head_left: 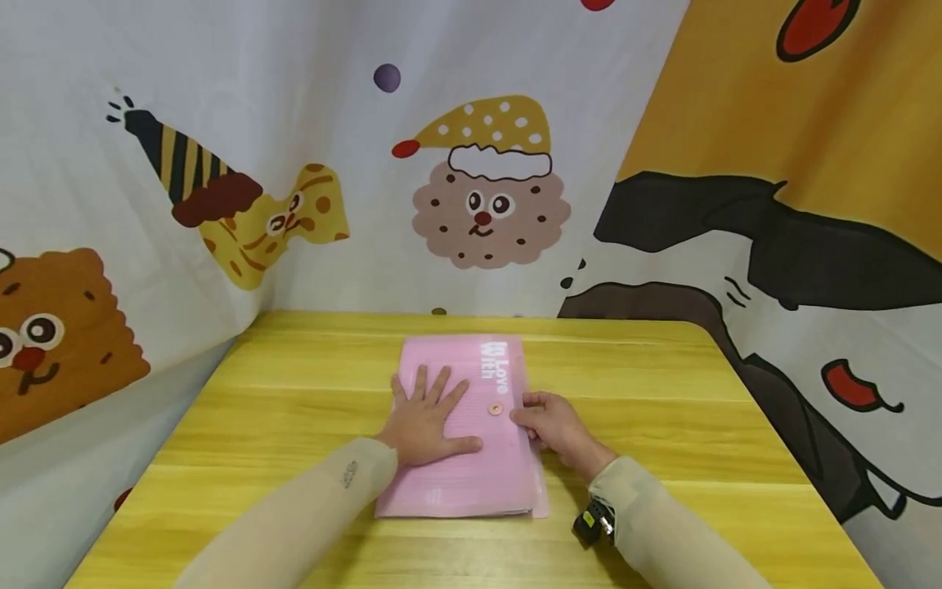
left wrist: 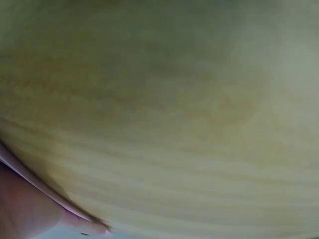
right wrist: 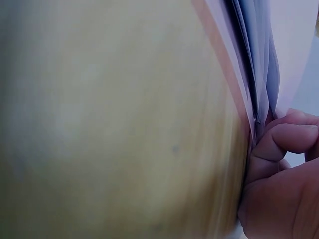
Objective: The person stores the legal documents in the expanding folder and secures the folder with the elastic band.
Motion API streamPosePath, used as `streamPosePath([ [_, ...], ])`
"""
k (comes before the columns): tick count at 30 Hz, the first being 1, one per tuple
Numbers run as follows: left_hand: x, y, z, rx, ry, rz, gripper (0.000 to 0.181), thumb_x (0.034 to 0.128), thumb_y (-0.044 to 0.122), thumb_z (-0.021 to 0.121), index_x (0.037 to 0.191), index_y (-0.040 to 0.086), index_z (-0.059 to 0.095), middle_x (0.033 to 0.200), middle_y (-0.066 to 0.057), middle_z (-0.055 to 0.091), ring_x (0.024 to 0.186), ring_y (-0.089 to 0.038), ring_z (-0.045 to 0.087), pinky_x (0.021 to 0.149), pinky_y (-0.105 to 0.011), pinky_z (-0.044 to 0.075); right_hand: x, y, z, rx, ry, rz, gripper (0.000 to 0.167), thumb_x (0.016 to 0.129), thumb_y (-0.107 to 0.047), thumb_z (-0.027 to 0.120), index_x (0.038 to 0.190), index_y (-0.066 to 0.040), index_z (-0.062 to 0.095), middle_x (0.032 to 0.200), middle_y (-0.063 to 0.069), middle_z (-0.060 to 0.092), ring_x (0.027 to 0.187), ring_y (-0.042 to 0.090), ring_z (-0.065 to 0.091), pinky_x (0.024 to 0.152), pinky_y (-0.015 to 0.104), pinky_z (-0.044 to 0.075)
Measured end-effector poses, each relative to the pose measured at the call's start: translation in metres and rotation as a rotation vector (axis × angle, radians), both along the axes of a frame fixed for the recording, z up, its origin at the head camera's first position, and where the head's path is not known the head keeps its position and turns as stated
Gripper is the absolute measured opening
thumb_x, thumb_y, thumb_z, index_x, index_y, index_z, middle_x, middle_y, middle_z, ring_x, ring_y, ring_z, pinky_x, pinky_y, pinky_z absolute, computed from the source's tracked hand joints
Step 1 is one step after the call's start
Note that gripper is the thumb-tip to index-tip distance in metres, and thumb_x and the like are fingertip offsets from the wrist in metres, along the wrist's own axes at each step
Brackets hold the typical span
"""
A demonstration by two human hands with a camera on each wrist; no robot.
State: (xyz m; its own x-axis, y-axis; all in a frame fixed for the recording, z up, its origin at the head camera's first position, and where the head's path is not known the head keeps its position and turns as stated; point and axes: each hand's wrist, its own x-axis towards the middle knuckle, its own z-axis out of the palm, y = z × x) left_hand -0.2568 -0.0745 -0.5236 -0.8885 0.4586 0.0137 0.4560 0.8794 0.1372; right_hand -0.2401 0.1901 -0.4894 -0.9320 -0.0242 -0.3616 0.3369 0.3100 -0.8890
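A pink plastic file folder (head_left: 471, 483) lies on the table, with white lettering and a round button on its front. My left hand (head_left: 423, 425) rests on the folder's left half with fingers spread straight. In the left wrist view only a bit of that hand (left wrist: 25, 209) shows, by the folder's thin edge. At the folder's right edge, near the button, my right hand (head_left: 555, 425) pinches the cover's edge between thumb and fingers. The right wrist view shows the curled fingers (right wrist: 271, 152) against that side, where several layers (right wrist: 254, 55) fan slightly apart.
The yellow wood-grain table (head_left: 294, 360) extends around the folder on all sides. Behind it hangs a cloth (head_left: 331, 98) printed with cartoon figures, which also drops along both sides. A small black device (head_left: 589, 523) is strapped at the right wrist.
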Motion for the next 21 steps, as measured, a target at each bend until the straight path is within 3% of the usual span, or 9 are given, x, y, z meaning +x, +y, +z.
streamPosePath([
  [6, 0.004, 0.001, -0.007, -0.007, -0.003, -0.008, 0.119, 0.0777, 0.107, 0.022, 0.173, 0.036, 0.009, 0.182, -0.007, 0.001, 0.165, -0.051, -0.002, 0.119, -0.087, -0.004, 0.009, 0.001, -0.001, -0.004, -0.004, -0.01, 0.06, 0.099, -0.019, 0.074, 0.15, 0.005, 0.054, 0.077, 0.003, 0.062, 0.065, 0.011, 0.051, 0.052, 0.024, 0.043],
  [13, 0.005, 0.004, -0.005, -0.006, -0.006, -0.005, 0.119, 0.079, 0.105, 0.028, 0.173, 0.034, 0.013, 0.182, -0.009, 0.005, 0.165, -0.052, 0.002, 0.119, -0.088, 0.0, 0.007, 0.008, 0.004, -0.083, -0.056, 0.035, 0.059, 0.101, -0.019, 0.072, 0.151, 0.006, 0.053, 0.079, 0.003, 0.062, 0.063, 0.009, 0.051, 0.051, 0.021, 0.043],
  [18, 0.001, 0.002, -0.004, -0.001, 0.004, 0.0, 0.119, 0.0791, 0.105, 0.031, 0.173, 0.035, 0.012, 0.182, -0.008, 0.005, 0.164, -0.052, 0.001, 0.119, -0.088, -0.001, -0.006, 0.024, 0.022, -0.109, -0.121, 0.097, 0.062, 0.104, -0.022, 0.068, 0.154, 0.007, 0.047, 0.089, 0.005, 0.07, 0.066, 0.008, 0.058, 0.053, 0.02, 0.05],
  [21, -0.001, -0.002, -0.004, 0.001, 0.015, -0.001, 0.119, 0.0792, 0.104, 0.032, 0.173, 0.034, 0.013, 0.182, -0.008, 0.006, 0.165, -0.052, 0.002, 0.119, -0.088, -0.001, -0.012, 0.042, 0.036, -0.109, -0.099, 0.123, 0.066, 0.106, -0.023, 0.065, 0.157, 0.009, 0.04, 0.105, 0.009, 0.075, 0.078, 0.008, 0.065, 0.063, 0.021, 0.057],
])
